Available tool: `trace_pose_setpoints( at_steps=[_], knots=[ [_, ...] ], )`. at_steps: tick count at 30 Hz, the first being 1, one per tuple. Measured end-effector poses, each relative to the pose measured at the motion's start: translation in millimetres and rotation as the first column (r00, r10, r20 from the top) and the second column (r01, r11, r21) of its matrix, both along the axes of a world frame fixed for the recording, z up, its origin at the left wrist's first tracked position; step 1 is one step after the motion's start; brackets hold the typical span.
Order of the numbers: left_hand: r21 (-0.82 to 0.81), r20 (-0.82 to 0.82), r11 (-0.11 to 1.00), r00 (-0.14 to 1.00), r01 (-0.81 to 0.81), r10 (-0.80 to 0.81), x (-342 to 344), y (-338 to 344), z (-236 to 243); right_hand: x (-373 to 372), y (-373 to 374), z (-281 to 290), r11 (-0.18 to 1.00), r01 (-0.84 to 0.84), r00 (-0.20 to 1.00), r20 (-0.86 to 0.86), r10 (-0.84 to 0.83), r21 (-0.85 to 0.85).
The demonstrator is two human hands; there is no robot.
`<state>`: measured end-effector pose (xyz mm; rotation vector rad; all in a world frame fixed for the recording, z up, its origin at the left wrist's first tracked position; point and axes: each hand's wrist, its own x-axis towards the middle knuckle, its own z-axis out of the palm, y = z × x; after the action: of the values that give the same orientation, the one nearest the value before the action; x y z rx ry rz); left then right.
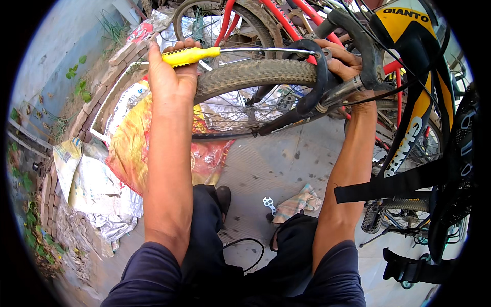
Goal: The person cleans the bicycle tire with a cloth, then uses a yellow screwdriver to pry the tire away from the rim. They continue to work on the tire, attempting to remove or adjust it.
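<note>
My left hand (173,77) is closed round the yellow handle of a screwdriver (190,56), held nearly level above a bicycle's front wheel. Its thin metal shaft reaches right, and the tip meets the black arch of the bicycle fork (321,77). My right hand (345,60) is at the top of that fork, behind the arch, its fingers bent against it close to the screwdriver tip. Part of the right palm is hidden by the fork. Below the shaft runs the knobby, dusty tire (255,74), with spokes and hub under it.
The black and yellow bicycle frame (409,138) fills the right side, with black straps (388,184) hanging near. A red bicycle (225,23) stands behind. On the floor lie a flat multi-wrench (269,204), a checked cloth (302,203) and a black cable (255,243). Sacks (130,138) lie left, beside bricks.
</note>
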<state>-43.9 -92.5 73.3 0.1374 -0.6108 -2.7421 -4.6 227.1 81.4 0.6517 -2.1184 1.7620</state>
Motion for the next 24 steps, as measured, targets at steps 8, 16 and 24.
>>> trace_pose_setpoints(
  at_steps=[8,16,24],
  knots=[
    [-0.635,0.032,0.756,0.972,-0.159,0.231,19,-8,4,0,0,-2,0.999,0.037,0.999,-0.003,-0.037,0.017],
    [-0.756,-0.015,0.633,0.970,-0.169,0.242,16,-19,1,-3,2,-3,1.000,0.022,0.998,-0.056,-0.021,0.021],
    [-0.683,0.022,0.721,0.983,-0.117,0.181,14,-19,1,-6,4,-8,0.998,-0.026,1.000,-0.006,0.025,-0.049]
  ],
)
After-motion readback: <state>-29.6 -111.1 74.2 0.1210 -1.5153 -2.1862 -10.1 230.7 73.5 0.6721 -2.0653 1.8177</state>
